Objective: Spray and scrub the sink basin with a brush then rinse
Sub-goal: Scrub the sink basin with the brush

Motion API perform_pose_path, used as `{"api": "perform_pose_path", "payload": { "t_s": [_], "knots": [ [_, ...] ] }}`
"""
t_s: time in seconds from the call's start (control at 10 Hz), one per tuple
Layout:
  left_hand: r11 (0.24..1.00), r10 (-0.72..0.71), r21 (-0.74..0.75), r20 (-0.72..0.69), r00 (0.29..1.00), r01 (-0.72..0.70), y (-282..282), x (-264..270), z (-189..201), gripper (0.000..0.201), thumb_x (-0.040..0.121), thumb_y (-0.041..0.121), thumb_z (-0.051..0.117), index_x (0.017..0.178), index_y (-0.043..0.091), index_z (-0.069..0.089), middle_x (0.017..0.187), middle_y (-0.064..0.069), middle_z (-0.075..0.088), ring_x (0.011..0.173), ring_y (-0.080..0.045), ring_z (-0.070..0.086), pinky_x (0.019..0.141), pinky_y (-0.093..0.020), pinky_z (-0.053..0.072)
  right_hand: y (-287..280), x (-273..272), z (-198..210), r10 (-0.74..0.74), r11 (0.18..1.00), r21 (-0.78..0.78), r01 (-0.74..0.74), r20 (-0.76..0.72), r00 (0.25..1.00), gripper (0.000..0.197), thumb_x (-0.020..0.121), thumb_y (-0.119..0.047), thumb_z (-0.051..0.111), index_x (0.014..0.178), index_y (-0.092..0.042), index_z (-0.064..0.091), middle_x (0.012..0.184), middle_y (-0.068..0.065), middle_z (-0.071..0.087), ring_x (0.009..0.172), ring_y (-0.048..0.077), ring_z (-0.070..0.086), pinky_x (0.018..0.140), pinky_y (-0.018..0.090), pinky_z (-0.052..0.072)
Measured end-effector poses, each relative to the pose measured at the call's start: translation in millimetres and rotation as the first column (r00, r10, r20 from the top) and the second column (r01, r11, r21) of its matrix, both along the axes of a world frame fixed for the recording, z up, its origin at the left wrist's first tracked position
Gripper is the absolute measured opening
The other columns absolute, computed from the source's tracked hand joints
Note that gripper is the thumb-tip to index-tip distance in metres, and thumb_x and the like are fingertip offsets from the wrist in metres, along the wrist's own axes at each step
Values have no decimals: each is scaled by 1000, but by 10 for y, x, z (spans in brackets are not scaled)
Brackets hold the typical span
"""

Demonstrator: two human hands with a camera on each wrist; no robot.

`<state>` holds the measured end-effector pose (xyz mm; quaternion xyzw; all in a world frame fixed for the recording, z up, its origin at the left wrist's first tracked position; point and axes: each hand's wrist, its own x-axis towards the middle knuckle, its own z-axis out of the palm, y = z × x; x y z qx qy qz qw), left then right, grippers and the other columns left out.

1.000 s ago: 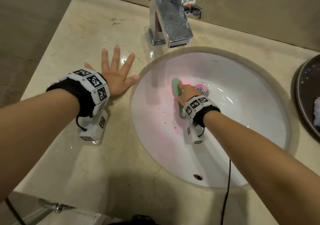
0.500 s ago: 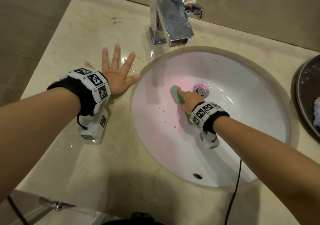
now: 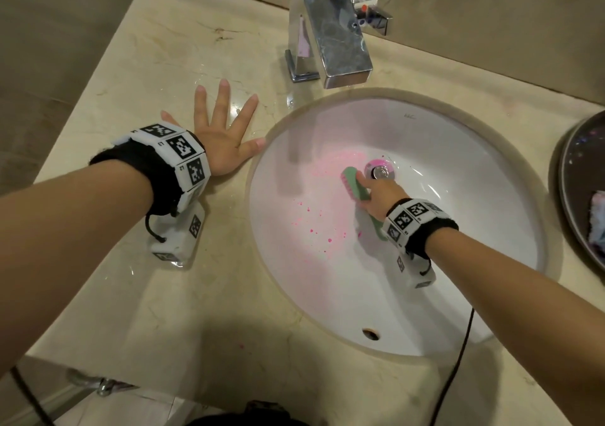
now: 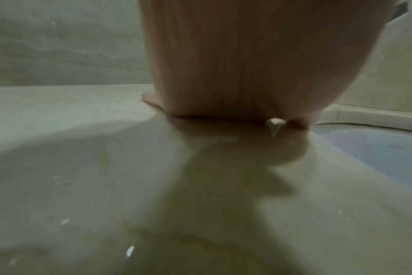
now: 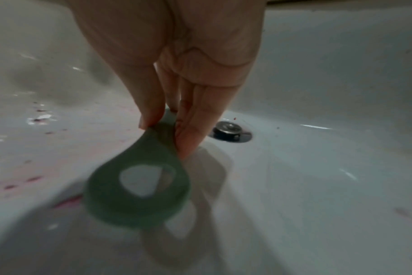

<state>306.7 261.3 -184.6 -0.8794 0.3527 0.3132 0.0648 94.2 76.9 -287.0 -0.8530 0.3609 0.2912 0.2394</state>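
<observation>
A white oval sink basin (image 3: pixel 474 216) carries pink smears and droplets on its left slope. My right hand (image 3: pixel 379 193) grips a green scrub brush (image 3: pixel 352 183) just left of the chrome drain (image 3: pixel 379 172), its bristles down on the pink patch. In the right wrist view the thumb and fingers (image 5: pixel 193 119) pinch the brush handle, whose looped green end (image 5: pixel 139 193) points at the camera beside the drain (image 5: pixel 229 131). My left hand (image 3: pixel 222 134) lies flat with fingers spread on the counter (image 3: pixel 137 75), its thumb at the basin rim. The left wrist view shows only the palm's heel (image 4: pixel 247 65) on the stone.
A chrome faucet (image 3: pixel 330 32) stands behind the basin. A dark round tray (image 3: pixel 576 180) with a cloth sits at the right edge. The overflow hole (image 3: pixel 371 334) is at the basin's near wall. A black cable (image 3: pixel 458 360) hangs over the counter's front.
My right hand has drawn the brush back and to the right across the pink patch, from the left of the drain towards me. The left hand has stayed flat on the counter.
</observation>
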Motion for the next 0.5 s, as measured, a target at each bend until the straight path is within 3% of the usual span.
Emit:
{"api": "perform_pose_path", "payload": {
  "t_s": [0.1,0.2,0.3,0.4,0.5],
  "knots": [
    [1000,0,-4,-2,1000,0,4,5,1,66,89,67,18,141,49,-19,149,7,-36,139,-26,-30,102,-70,-8,-105,19,54,-91,993,-76,93,23,996,57,95,-21,49,147,-17,26,137,16,48,118,33,53,96,35,43],
    [1000,2,-8,0,1000,-2,-1,1,8,66,89,67,19,141,49,-18,149,7,-36,139,-26,-30,102,-70,-8,22,44,72,-65,998,4,65,63,996,58,96,-17,47,148,-20,22,133,14,51,106,25,57,92,30,46],
    [1000,5,-9,-1,1000,-5,-2,3,6,66,89,67,19,142,49,-17,150,7,-36,139,-26,-30,101,-70,-8,137,-54,34,89,996,3,-89,16,996,59,98,-18,41,150,-26,14,121,13,59,103,28,59,88,31,45],
    [1000,-1,-4,-4,1000,1,2,12,2,66,89,67,18,141,49,-18,149,7,-37,139,-26,-31,101,-71,-8,24,-133,90,-40,999,-28,41,28,999,51,98,-25,42,147,-25,27,123,15,57,105,30,58,84,30,44],
    [1000,4,8,-8,1000,-4,-2,17,12,66,89,67,18,141,49,-19,149,7,-37,139,-26,-31,102,-70,-8,-68,-84,105,-74,995,-72,74,3,997,55,96,-23,48,147,-21,28,126,16,56,106,30,59,76,25,41]
  ]
}}
